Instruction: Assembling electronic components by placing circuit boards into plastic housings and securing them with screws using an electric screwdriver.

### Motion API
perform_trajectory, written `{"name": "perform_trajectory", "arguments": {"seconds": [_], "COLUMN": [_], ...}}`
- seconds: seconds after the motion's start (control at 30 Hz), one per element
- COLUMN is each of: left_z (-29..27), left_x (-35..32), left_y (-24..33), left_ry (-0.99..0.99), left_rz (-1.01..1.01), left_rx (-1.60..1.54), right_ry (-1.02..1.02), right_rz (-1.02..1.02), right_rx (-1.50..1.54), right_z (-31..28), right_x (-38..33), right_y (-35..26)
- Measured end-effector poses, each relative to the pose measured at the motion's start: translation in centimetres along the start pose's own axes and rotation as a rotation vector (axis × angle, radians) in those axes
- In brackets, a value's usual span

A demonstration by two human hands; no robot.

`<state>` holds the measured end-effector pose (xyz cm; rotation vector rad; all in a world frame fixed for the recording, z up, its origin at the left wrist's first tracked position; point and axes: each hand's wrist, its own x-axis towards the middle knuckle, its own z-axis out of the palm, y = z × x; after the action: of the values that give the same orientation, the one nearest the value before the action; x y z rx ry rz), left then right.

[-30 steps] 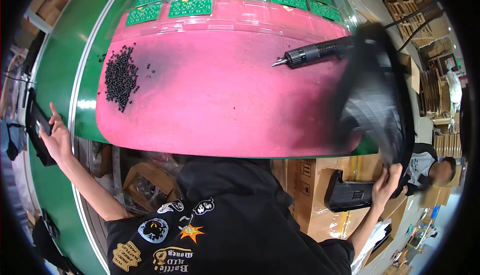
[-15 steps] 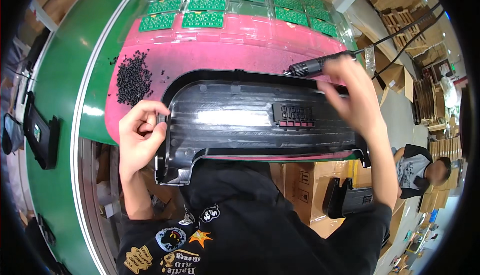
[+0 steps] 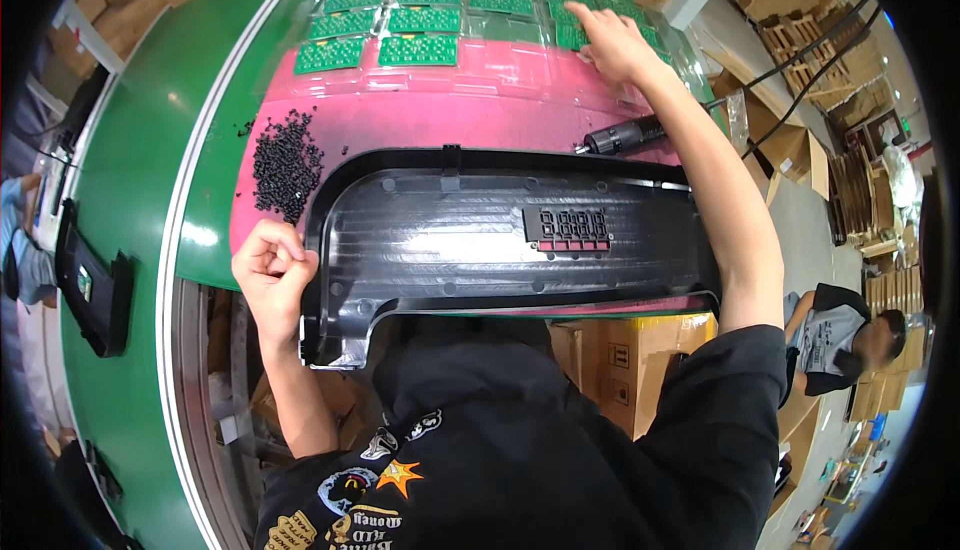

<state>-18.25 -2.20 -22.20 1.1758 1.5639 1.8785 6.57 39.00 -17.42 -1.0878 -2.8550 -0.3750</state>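
Hands apart: left hand (image 3: 272,272) grips the black plastic panel (image 3: 500,235); right hand (image 3: 612,42), open, touches green circuit boards (image 3: 418,48).

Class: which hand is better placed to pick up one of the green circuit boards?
Probably the right hand: it is already reaching onto the green circuit boards, while the left hand grips the black panel.
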Motion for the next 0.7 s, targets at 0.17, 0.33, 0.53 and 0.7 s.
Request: {"name": "perform_trajectory", "arguments": {"seconds": [0.17,0.33,0.53,0.7], "left_z": [-1.0,2.1,10.7,13.3], "left_x": [0.1,2.4,6.7,8.1], "left_y": [-1.0,5.1,10.3,9.4], "left_ry": [-0.052,-0.084,-0.622,-0.713], "left_rz": [0.092,0.09,0.246,0.296], "left_rx": [-0.132,0.201,0.392,0.422], "right_ry": [0.47,0.474,0.515,0.44], "right_rz": [-0.044,-0.067,-0.149,0.007], "right_rx": [0.427,1.501,1.792,1.644], "right_z": [-3.1,-10.6,-12.3,-11.0], "right_x": [-2.1,-9.5,-15.3,-18.8], "right_y": [-1.3,-10.6,-15.1,-12.0]}}
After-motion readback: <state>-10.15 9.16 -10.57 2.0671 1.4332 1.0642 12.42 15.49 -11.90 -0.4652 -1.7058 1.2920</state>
